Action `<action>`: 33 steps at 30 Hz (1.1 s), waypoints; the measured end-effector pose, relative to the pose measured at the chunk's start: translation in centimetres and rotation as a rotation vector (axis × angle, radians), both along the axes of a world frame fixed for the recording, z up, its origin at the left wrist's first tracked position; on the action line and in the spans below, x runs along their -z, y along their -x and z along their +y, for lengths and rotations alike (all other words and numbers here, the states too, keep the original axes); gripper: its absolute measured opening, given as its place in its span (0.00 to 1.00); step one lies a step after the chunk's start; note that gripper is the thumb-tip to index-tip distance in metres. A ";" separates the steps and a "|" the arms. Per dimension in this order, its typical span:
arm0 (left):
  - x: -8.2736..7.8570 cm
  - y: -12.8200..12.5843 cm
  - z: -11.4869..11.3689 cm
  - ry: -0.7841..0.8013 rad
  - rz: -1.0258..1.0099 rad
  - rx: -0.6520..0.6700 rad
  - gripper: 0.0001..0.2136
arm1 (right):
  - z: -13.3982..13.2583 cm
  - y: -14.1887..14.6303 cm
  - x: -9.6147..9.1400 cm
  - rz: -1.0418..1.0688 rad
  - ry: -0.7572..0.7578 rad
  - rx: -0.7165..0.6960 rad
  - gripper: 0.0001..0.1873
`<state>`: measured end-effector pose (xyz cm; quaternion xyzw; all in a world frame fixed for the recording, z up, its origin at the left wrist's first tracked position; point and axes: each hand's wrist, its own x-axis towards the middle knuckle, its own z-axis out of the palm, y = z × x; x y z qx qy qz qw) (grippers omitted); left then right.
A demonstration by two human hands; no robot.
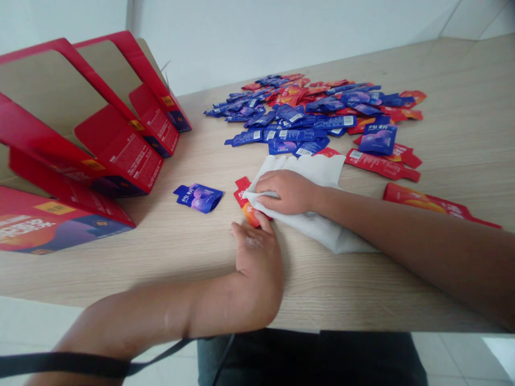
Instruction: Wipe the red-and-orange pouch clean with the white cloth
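Observation:
A white cloth [322, 169] is bunched under my right hand [287, 191], whose fingers are closed on it. One corner of the cloth lies over part of a red drink pouch [242, 185] flat on the table. My left hand [259, 246] holds the near end of that pouch, its wrist sharply bent and some fingers hidden. A pale mark shows on the back of this hand. To the left, a blue pouch [200, 198] lies by itself.
A pile of blue and red pouches [298, 119] spreads across the back of the wooden table [193, 273]. Open red cartons [132, 150] stand at the left. Another red pouch [434, 203] lies beyond my right forearm. A black strap [80, 364] crosses below my left arm.

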<state>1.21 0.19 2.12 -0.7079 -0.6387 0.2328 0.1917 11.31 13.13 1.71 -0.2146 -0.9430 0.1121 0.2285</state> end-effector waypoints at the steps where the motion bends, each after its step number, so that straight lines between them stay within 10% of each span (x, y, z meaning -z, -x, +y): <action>1: 0.0 0.0 0.0 -0.001 0.000 -0.001 0.25 | 0.0 0.0 0.0 0.000 -0.003 -0.005 0.11; 33: -0.3 0.0 -0.1 -0.029 -0.023 0.010 0.25 | 0.0 -0.1 -0.1 0.013 0.005 -0.025 0.10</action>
